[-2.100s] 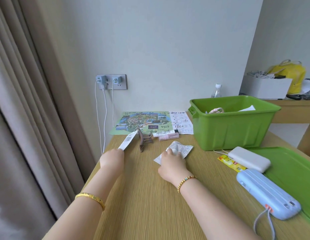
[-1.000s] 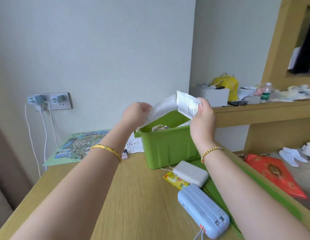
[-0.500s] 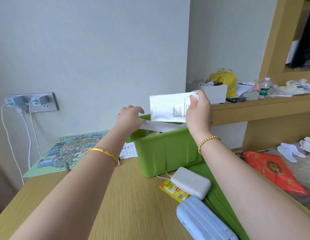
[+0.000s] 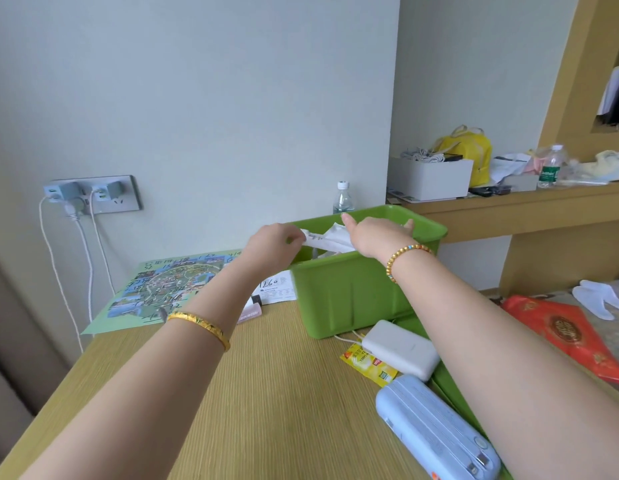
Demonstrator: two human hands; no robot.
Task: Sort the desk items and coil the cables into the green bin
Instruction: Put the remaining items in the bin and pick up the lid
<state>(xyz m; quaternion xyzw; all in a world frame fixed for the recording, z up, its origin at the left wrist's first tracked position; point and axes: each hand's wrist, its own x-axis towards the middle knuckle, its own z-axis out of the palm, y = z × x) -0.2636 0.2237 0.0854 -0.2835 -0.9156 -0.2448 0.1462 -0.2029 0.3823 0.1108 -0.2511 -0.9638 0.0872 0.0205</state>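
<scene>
The green bin (image 4: 353, 292) stands at the back of the wooden desk (image 4: 266, 393). My left hand (image 4: 273, 242) is at the bin's left rim, pinching one end of a white paper slip (image 4: 318, 242) that reaches over the bin. My right hand (image 4: 377, 233) hovers palm down over the bin's opening with fingers spread; a white packet (image 4: 334, 230) lies under it inside the bin. White charger cables (image 4: 89, 265) hang from the wall socket (image 4: 93, 195) at the left.
In front of the bin lie a white power bank (image 4: 401, 348), a yellow sachet (image 4: 366, 367), a blue power bank (image 4: 436, 431) and the green lid (image 4: 450, 386). A map (image 4: 169, 285), a receipt (image 4: 276, 289) and a pink tube (image 4: 250, 313) lie left of the bin. A water bottle (image 4: 342, 197) stands behind the bin.
Both hands lifted the slip and the packet off the desk and carried them right to the bin. The right hand has lowered the packet into the bin and spread its fingers.
</scene>
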